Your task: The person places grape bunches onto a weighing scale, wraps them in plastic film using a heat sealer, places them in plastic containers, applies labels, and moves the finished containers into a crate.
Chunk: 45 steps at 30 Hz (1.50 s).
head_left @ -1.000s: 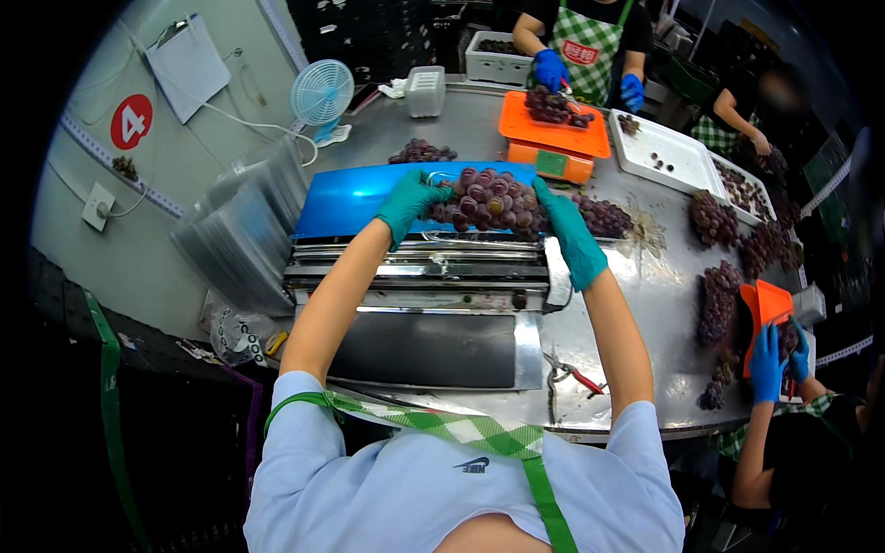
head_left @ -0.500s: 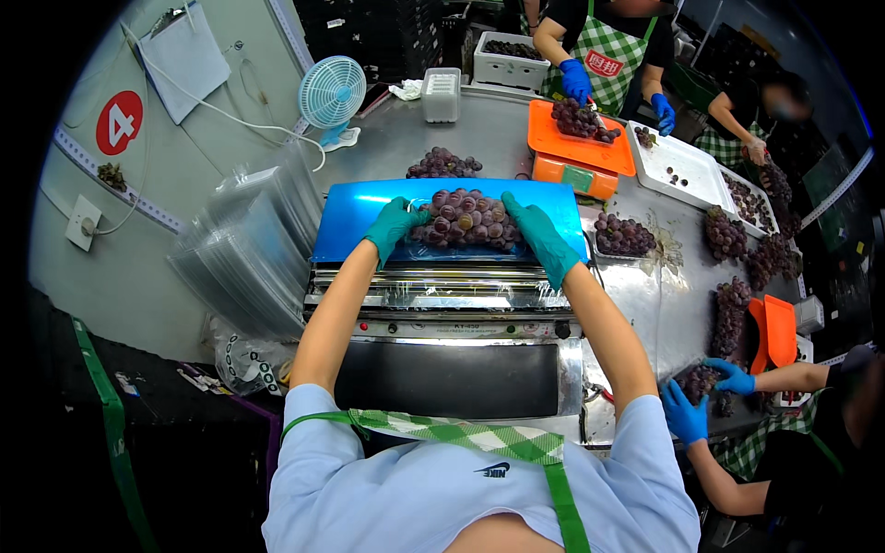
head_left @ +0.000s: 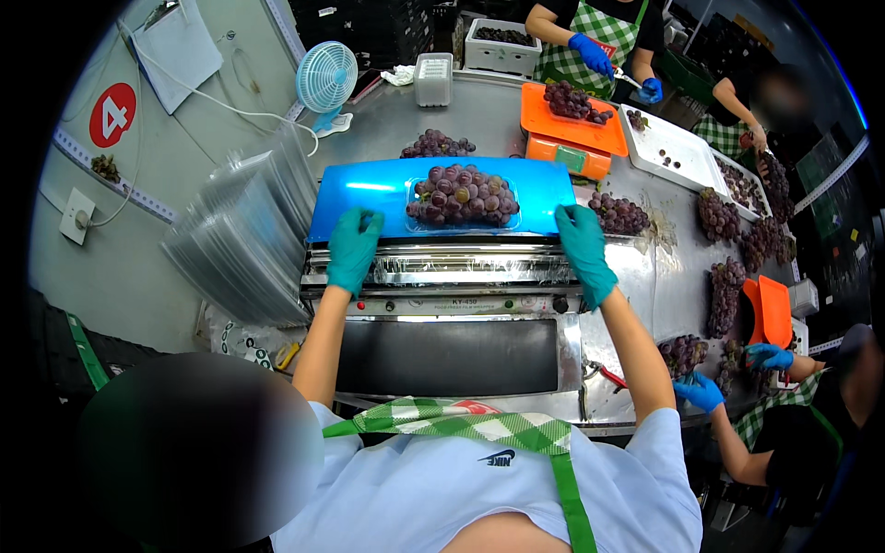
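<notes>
A clear plastic tray (head_left: 507,228) filled with a bunch of purple grapes (head_left: 464,195) rests on the blue plate (head_left: 369,198) at the back of a film wrapping machine (head_left: 442,304). Both my hands wear green gloves and are apart from the tray. My left hand (head_left: 356,251) is over the left part of the plate's front edge, fingers bent but apart, holding nothing I can see. At the plate's right end is my right hand (head_left: 586,254), fingers likewise apart and nothing visible in them. Clear film (head_left: 452,264) lies across the machine's rollers between my hands.
Stacked clear trays (head_left: 244,240) lean at the left, near a blue fan (head_left: 326,78). More grapes (head_left: 438,144) lie behind the plate. An orange scale (head_left: 572,129) stands at the back right. Co-workers in blue gloves (head_left: 701,392) handle grapes. Red-handled clippers (head_left: 604,373) lie right of the machine.
My hands have let go of the grape tray and moved apart and toward me, to the two ends of the blue plate. The tray stays on the plate.
</notes>
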{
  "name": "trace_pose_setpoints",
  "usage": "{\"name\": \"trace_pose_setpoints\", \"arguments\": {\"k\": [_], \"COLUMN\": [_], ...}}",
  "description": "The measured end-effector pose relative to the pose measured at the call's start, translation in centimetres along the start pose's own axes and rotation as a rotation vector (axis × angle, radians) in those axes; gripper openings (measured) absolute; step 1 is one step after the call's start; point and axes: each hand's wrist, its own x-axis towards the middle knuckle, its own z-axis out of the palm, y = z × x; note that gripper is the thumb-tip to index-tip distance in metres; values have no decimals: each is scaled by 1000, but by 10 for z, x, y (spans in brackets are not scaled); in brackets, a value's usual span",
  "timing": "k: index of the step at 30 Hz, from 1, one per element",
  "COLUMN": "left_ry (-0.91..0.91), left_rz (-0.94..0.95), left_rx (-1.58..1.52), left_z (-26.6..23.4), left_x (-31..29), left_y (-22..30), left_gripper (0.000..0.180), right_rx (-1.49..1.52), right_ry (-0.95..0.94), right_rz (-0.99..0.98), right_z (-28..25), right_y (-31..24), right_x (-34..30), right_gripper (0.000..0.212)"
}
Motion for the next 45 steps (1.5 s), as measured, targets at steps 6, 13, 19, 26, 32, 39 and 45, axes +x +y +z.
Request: {"name": "trace_pose_setpoints", "arguments": {"k": [6, 13, 19, 26, 32, 39, 45], "left_ry": [27, -155, -250, -323, -464, -200, -174], "left_rz": [-45, -86, -282, -534, -495, 48, 315], "left_rx": [201, 573, 277, -662, -1251, -1248, -146], "left_z": [-31, -14, -4, -47, -124, -119, -4], "left_x": [-47, -58, -43, -42, -39, 76, 137], "left_y": [-34, -7, -10, -35, 41, 70, -17], "left_gripper": [29, 54, 28, 11, 16, 19, 23], "right_rx": [-83, -578, -383, 754, 1074, 632, 25], "right_ry": [131, 98, -58, -308, -106, 123, -56], "right_rz": [100, -133, 147, 538, 416, -124, -510], "right_z": [-39, -21, 7, -45, -95, -84, 17], "right_y": [35, 6, 13, -20, -68, -80, -27], "right_x": [-57, -69, -56, -66, -88, 13, 121], "right_gripper": [28, 40, 39, 29, 27, 27, 26]}}
